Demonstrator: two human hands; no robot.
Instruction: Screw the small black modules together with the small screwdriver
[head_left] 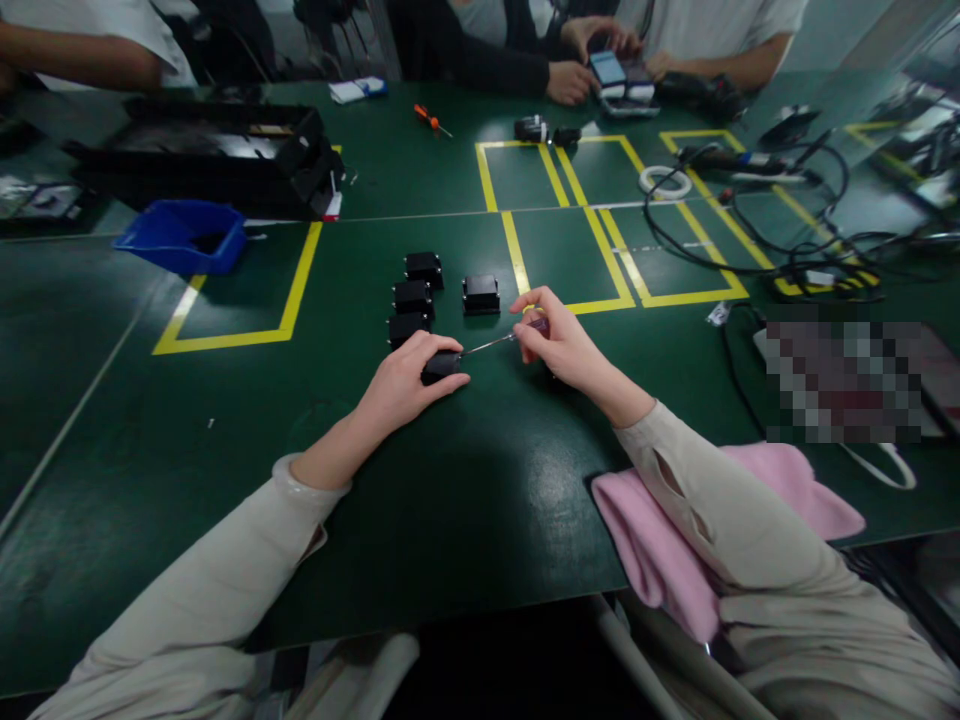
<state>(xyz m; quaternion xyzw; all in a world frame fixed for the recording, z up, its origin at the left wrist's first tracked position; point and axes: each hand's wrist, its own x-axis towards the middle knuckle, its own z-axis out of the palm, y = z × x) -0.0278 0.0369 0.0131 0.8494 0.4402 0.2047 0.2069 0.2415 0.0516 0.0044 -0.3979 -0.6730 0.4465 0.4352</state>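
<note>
A small black box (441, 366) is held down on the green surface (450, 520) under the closed fingers of the left hand (405, 385), with the tip of a screwdriver (491, 344), pinched in the right hand (559, 345), set against it. This box is judged mid-work; whether the four similar boxes (413, 297) just beyond are finished cannot be told.

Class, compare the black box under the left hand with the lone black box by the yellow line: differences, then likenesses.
The held box is gripped by the left hand; the lone box lies untouched. The screwdriver in the right hand points at the held box, not the lone box. Both are small, black, on the green table.
</note>
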